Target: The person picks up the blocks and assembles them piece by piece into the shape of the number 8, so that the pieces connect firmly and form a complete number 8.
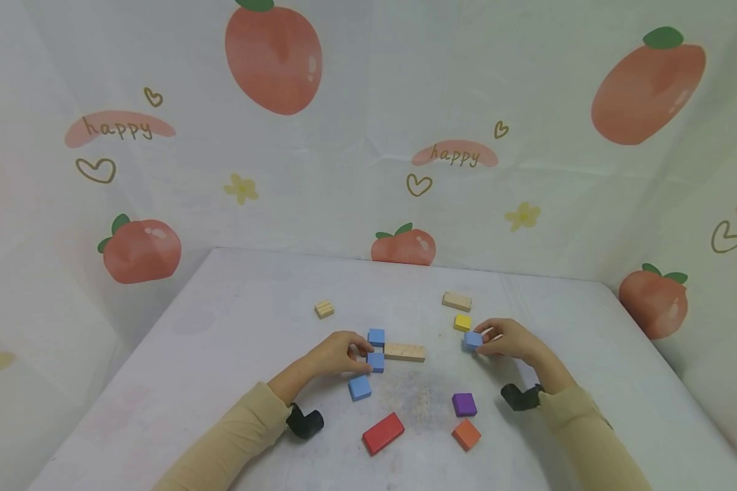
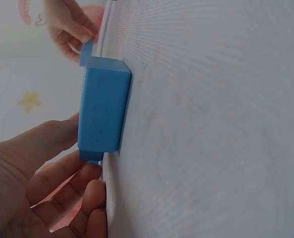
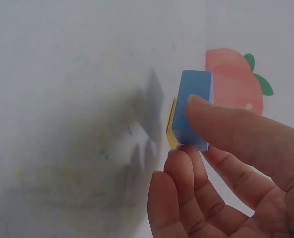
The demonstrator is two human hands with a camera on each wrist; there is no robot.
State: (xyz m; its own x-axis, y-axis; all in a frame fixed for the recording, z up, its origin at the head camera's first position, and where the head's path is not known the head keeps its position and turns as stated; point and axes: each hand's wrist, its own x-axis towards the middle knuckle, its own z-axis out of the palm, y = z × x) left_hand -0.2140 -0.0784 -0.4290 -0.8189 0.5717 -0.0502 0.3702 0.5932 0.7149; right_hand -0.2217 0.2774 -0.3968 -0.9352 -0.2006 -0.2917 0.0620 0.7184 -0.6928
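My left hand [image 1: 338,353] pinches a blue block [image 1: 376,363] on the table between thumb and fingers. A second blue block [image 1: 377,337] lies just behind it, and another blue block [image 1: 359,388] lies nearer to me. In the left wrist view, that nearer blue block [image 2: 105,104] stands large in front and mostly covers the pinched one. A plain wooden plank [image 1: 405,352] lies to the right of the blue ones. My right hand [image 1: 508,339] holds one more blue block [image 3: 194,109] by thumb and fingertips, its shadow falling on the tabletop. A yellow block [image 1: 463,322] lies just behind it.
Toward the front lie a red block [image 1: 383,434], a purple block [image 1: 464,404] and an orange block [image 1: 467,434]. A ridged wooden piece [image 1: 324,309] lies at the back left, a wooden block [image 1: 457,301] at the back right. A printed cloth [image 1: 356,170] hangs behind the table.
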